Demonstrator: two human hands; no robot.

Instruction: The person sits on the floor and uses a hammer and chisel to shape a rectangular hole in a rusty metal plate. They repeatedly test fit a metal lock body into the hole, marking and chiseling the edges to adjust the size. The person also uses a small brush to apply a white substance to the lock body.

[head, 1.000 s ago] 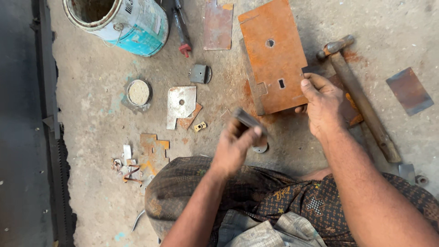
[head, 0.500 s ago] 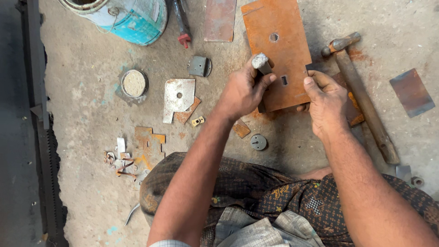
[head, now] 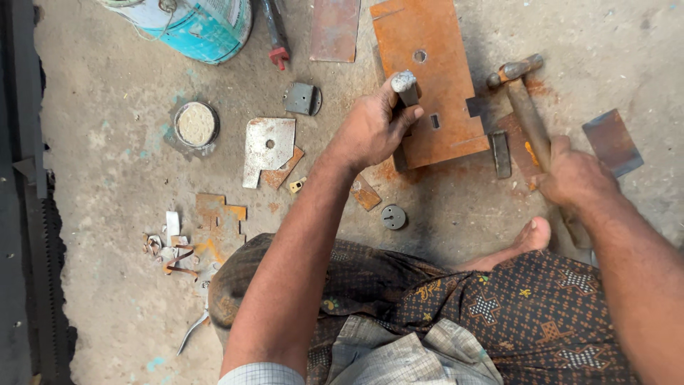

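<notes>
Here the left hand (head: 372, 130) is clenching a short grey steel punch (head: 406, 84), holding it upright on the rusty orange rectangular steel plate (head: 427, 78) lying on the concrete floor (head: 114, 142). The right hand (head: 576, 178) is gripping the wooden-handled hammer (head: 526, 107), which is lying just beside the plate's right edge.

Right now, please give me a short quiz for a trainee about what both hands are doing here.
1. True or false: the left hand holds a metal punch upright on the rusty plate.
2. What does the right hand grip? A) pliers B) hammer C) bucket
3. Fill in: the small round disc lies on the ____.

Key: 1 true; 2 B; 3 floor.
</notes>
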